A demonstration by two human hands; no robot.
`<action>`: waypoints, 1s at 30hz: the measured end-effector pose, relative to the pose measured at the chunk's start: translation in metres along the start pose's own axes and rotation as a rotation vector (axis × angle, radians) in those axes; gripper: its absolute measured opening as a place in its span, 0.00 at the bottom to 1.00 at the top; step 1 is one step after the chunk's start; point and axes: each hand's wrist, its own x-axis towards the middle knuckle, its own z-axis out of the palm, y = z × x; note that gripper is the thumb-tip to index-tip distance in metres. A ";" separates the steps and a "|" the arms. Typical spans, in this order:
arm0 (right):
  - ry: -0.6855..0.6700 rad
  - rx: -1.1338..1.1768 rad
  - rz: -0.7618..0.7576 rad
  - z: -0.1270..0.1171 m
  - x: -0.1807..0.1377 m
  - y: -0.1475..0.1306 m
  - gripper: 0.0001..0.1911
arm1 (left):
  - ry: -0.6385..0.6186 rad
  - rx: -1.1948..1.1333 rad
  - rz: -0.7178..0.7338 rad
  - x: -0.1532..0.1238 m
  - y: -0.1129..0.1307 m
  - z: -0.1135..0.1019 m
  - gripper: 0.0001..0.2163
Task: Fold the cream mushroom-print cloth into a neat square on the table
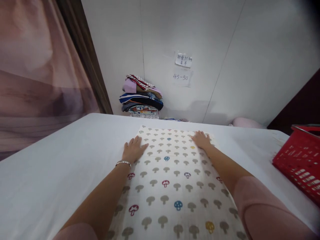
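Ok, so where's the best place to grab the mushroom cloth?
Probably pinch the mushroom cloth by its two far corners, one from each side: it lies spread flat, so its edges should lift easiest, and the left hand and right hand rest near that end.

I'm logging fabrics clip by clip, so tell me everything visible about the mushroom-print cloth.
The cloth is off-white and looks like cotton, with rows of gray-brown mushrooms and a few blue, red, yellow, purple and green ones. It lies spread mostly flat on the white tabletop, its near end out of view. The left hand rests across its left edge; the right hand lies palm down near its far right corner. Whether it is layered is unclear.
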 end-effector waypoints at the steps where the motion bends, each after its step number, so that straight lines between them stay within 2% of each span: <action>1: -0.016 0.008 0.024 -0.001 0.001 0.010 0.32 | -0.004 0.003 -0.001 0.000 0.000 0.000 0.32; 5: -0.058 0.052 0.028 -0.005 0.001 0.023 0.31 | -0.028 0.013 -0.016 -0.002 0.001 -0.004 0.31; 10: 0.025 0.013 0.049 -0.004 -0.015 0.045 0.32 | -0.030 0.009 -0.016 0.000 -0.001 -0.004 0.32; 13: -0.028 0.012 0.088 -0.004 -0.024 0.063 0.33 | -0.004 0.018 0.003 0.002 -0.003 -0.002 0.32; 15: -0.059 0.020 0.104 -0.008 -0.028 0.065 0.33 | 0.002 0.022 0.014 0.002 -0.003 -0.002 0.32; 17: -0.033 0.001 0.110 -0.012 -0.035 0.059 0.32 | 0.004 0.026 0.019 0.002 -0.002 -0.003 0.32; 21: 0.039 -0.026 -0.004 -0.012 -0.081 0.043 0.33 | 0.001 0.023 0.020 0.002 -0.002 -0.005 0.32; 25: -0.018 0.045 -0.174 -0.003 -0.150 0.042 0.36 | -0.020 0.024 0.025 0.004 -0.001 -0.007 0.31; 28: -0.052 0.078 -0.183 -0.008 -0.180 0.043 0.35 | -0.004 0.045 0.017 0.003 0.004 -0.014 0.30; 30: -0.067 0.092 -0.161 -0.015 -0.188 0.041 0.34 | 0.068 0.084 0.009 -0.004 0.010 -0.022 0.28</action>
